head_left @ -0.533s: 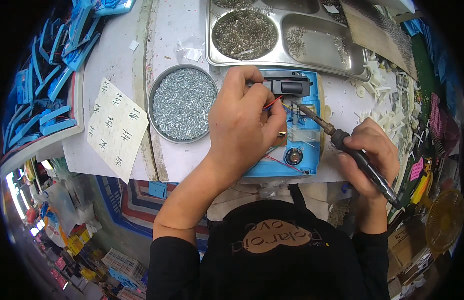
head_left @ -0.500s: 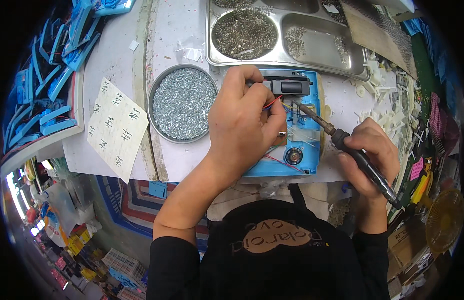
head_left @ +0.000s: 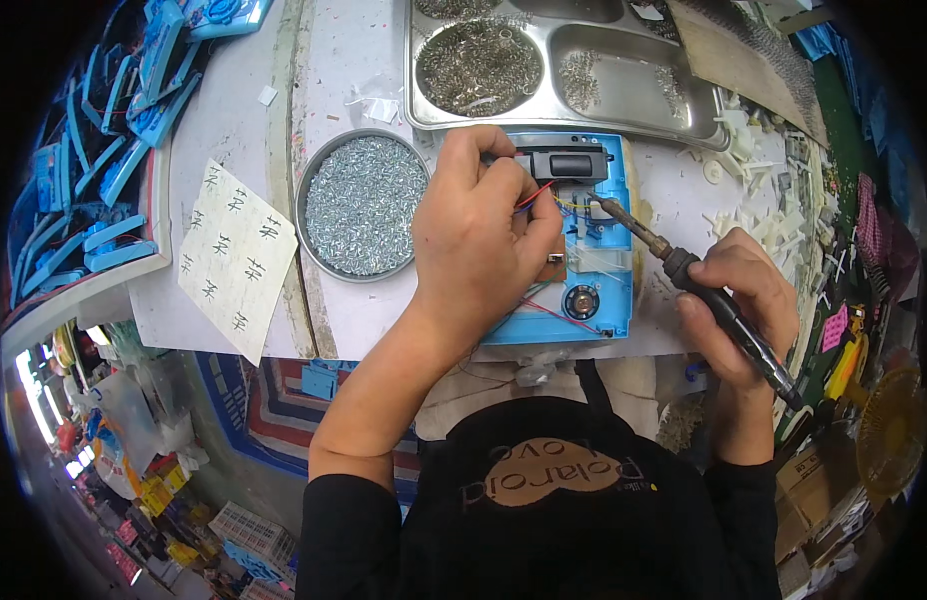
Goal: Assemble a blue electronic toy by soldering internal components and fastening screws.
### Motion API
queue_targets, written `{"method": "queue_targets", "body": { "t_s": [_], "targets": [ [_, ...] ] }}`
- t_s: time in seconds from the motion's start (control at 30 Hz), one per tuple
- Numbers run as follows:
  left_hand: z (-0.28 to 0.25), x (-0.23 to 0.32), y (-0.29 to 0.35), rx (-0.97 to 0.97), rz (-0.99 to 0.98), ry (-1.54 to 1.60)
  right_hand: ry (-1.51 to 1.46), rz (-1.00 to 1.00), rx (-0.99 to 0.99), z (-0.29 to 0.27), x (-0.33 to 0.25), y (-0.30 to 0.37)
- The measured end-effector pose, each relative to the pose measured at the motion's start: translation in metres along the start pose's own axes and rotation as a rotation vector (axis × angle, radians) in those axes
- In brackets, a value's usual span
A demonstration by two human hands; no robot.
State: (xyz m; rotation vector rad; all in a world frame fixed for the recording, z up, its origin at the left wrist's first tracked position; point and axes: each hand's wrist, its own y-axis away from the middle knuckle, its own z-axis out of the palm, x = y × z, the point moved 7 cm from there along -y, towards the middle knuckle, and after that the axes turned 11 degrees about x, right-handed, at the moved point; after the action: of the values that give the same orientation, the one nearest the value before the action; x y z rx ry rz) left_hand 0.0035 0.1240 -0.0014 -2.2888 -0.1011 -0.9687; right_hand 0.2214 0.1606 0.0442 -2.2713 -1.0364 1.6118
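Note:
A light-blue plastic casing (head_left: 612,240) lies on the table with a black rectangular module (head_left: 570,165) at its far end and a small round speaker (head_left: 583,302) at its near end. My left hand (head_left: 479,225) is closed over the casing's left side. Thin red, blue and yellow wires (head_left: 541,191) come out at its fingertips; the rest of the grip is hidden. In my right hand (head_left: 742,305) is a black-handled soldering iron (head_left: 722,310). Its tip points left over the casing, just below the module, close to the wires; I cannot tell whether it touches.
Left of the casing stands a round pan (head_left: 364,205) of small metal pins. Behind is a metal compartment tray (head_left: 634,120) holding springs. White plastic parts (head_left: 754,190) lie to the right, a handwritten paper sheet (head_left: 234,260) to the left. Blue casings (head_left: 134,110) fill a bin at far left.
The casing and the black module appear slightly further left and up, my left hand with them. The iron's tip sits a little further right relative to the module. Both grips are unchanged.

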Motion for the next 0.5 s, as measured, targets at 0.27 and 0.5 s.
{"method": "queue_targets", "body": {
  "t_s": [0.27,0.5],
  "targets": [
    [-0.007,0.004,0.002,0.029,-0.036,0.029,0.01,0.062,0.066,-0.018,-0.005,0.011],
    [0.008,0.055,0.018,-0.365,0.219,0.055,-0.001,0.225,0.236,-0.046,0.01,0.042]
  ]
}}
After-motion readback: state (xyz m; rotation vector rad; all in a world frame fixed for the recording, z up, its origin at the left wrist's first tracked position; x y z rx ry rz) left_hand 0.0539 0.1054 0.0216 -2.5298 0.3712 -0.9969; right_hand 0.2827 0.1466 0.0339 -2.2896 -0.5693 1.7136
